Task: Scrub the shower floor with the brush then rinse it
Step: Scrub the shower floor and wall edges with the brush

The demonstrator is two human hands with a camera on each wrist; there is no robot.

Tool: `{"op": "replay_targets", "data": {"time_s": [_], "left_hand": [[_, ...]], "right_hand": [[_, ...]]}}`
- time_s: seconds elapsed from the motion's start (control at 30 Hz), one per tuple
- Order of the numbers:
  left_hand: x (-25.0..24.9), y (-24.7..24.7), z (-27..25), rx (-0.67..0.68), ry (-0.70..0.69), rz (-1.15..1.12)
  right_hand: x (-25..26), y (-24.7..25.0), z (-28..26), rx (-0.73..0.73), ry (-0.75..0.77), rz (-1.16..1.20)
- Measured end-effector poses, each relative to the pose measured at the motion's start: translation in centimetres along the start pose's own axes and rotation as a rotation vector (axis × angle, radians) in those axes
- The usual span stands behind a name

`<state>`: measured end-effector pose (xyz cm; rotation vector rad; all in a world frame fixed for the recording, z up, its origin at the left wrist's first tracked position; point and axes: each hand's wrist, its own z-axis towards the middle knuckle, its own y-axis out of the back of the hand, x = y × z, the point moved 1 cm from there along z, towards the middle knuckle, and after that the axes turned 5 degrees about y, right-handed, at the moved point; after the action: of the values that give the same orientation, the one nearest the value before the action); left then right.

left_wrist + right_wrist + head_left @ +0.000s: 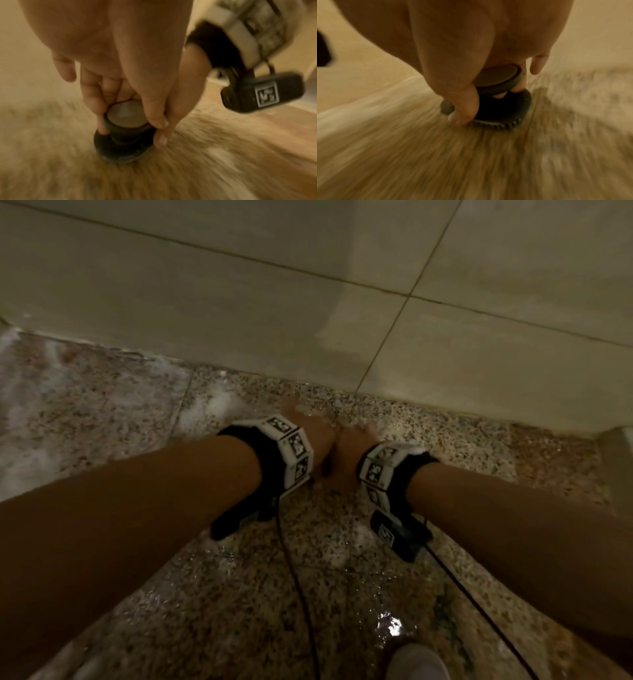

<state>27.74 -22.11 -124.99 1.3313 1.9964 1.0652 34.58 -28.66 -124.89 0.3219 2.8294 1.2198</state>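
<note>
A round black scrub brush with a knob handle stands bristles-down on the wet speckled shower floor, close to the base of the wall. My left hand and right hand are pressed together over it, and in the head view they hide the brush. In the left wrist view my left fingers curl round the knob. In the right wrist view the brush shows its bristle rim, with my right fingers wrapped round the knob. The floor is motion-blurred in both wrist views.
White soap foam covers the floor at the left. A beige tiled wall rises just beyond the hands. A low ledge sits at the far right. My shoe and two black cables are at the bottom.
</note>
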Motion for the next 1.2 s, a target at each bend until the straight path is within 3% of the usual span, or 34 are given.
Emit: {"op": "replay_targets", "data": {"time_s": [0.1, 0.23, 0.3, 0.43, 0.6, 0.7, 0.77, 0.93, 1.0, 1.07, 1.2], "left_hand": [[-0.2, -1.2, 0.6, 0.072, 0.017, -0.061], [-0.3, 1.9, 1.6, -0.047, 0.049, 0.039], [-0.7, 1.9, 1.5, -0.130, 0.051, 0.051], [-2.7, -1.6, -0.3, 0.022, -0.095, -0.029], [-2.3, 0.6, 1.6, 0.041, -0.004, 0.087], [-3.4, -1.1, 0.5, 0.035, -0.065, 0.112], [-3.9, -1.5, -1.4, 0.073, -0.091, 0.010], [-3.1, 1.9, 0.2, -0.011, 0.065, 0.015], [-2.5, 1.3, 0.6, -0.037, 0.056, -0.021], [-2.5, 0.2, -0.1, 0.040, -0.022, -0.033], [-2.9, 1.3, 0.5, 0.053, 0.046, 0.009]], "right_hand": [[-0.4, -1.6, -1.6, -0.020, 0.017, 0.058], [-2.0, 1.2, 0.5, -0.069, -0.122, 0.040], [-2.1, 1.2, 0.5, -0.025, -0.123, -0.042], [-1.3, -3.0, -2.9, 0.054, 0.019, -0.014], [-1.6, -0.8, -2.3, 0.013, -0.104, 0.041], [-1.0, -2.9, -3.2, 0.115, -0.026, -0.086], [-0.7, -3.9, -4.2, 0.173, 0.010, -0.086], [-2.8, -0.2, -1.4, -0.050, -0.103, -0.011], [-2.5, -0.5, -1.0, -0.030, -0.050, -0.060], [-1.9, -2.3, -1.7, 0.025, 0.007, -0.002], [-2.6, -1.7, -2.2, -0.052, -0.076, 0.051]]}}
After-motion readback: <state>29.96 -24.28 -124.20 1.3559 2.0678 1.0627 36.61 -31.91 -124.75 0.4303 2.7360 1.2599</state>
